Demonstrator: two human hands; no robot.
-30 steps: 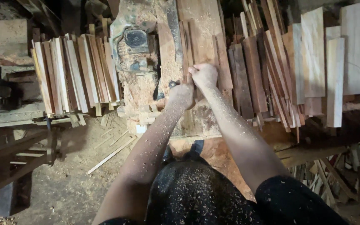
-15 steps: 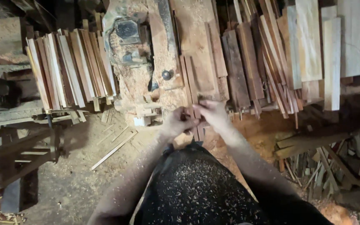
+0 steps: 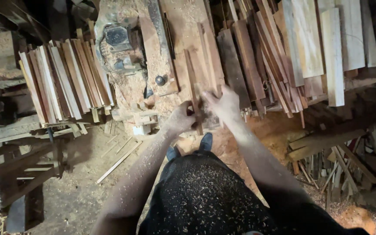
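Sawdusty bench point(image 3: 177, 26) edge, both hands point(image 3: 180, 118) point(image 3: 223, 103) seemingly gripping strip point(image 3: 192, 87)

Slats point(image 3: 64, 82) are leaning stacked at nine o'clock, pale boards point(image 3: 331, 48) are lying at two o'clock, sawdust point(image 3: 88, 182) is covering the floor.

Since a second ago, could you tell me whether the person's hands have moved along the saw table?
Yes: both hands have drawn back from the black knob toward the body, gripping a thin wood strip.
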